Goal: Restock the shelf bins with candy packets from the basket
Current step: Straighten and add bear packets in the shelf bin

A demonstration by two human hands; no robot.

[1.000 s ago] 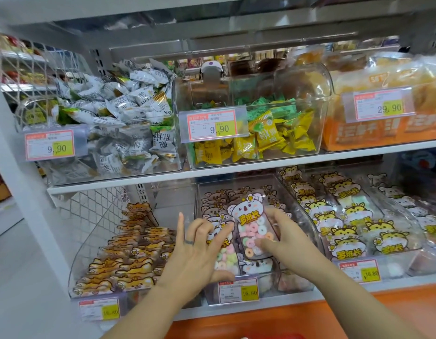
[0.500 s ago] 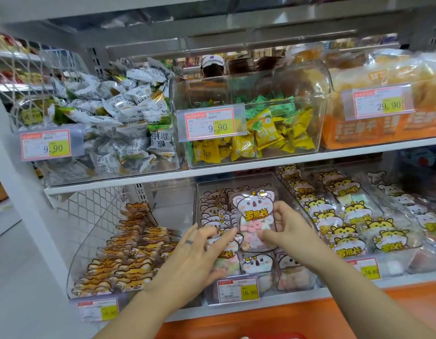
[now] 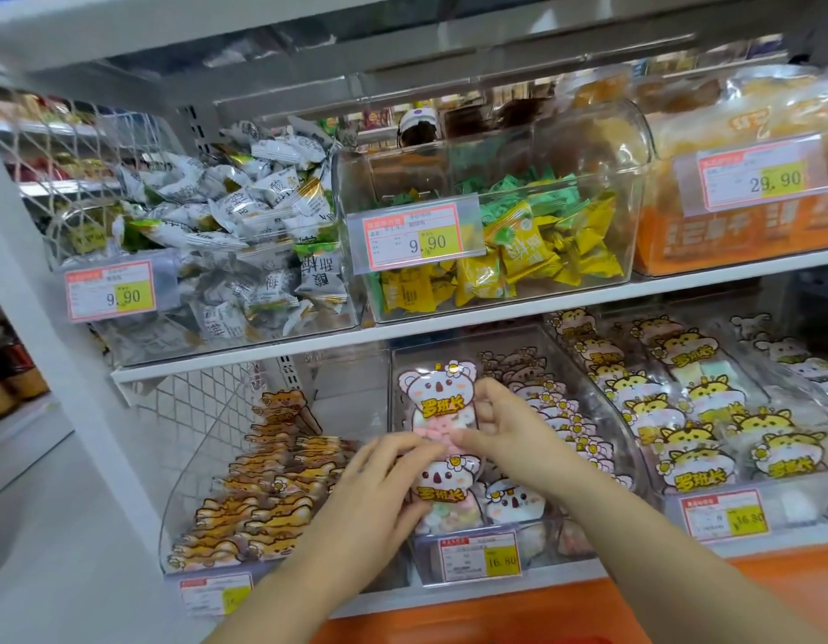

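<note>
A koala candy packet (image 3: 437, 397) with pink and white sweets stands upright over the left row of the clear middle bin (image 3: 542, 550) on the lower shelf. My right hand (image 3: 509, 439) pinches its right edge, fingers at the top and thumb near the sweets. Just below it, my left hand (image 3: 379, 485) lies with relaxed fingers against the packet's lower end, and its thumb presses the front koala packet (image 3: 442, 488) in the bin. Several more koala packets fill the bin behind. The basket is out of view.
A bin of brown bear packets (image 3: 263, 495) sits to the left and a bin of yellow hamster packets (image 3: 681, 420) to the right. The upper shelf edge (image 3: 403, 332) runs close above, holding bins of wrapped sweets (image 3: 519, 244). Price tags (image 3: 479, 555) hang on the bin fronts.
My right hand has raised the koala packet and stood it more upright, farther back in the bin. My left hand has slid right, under the packet.
</note>
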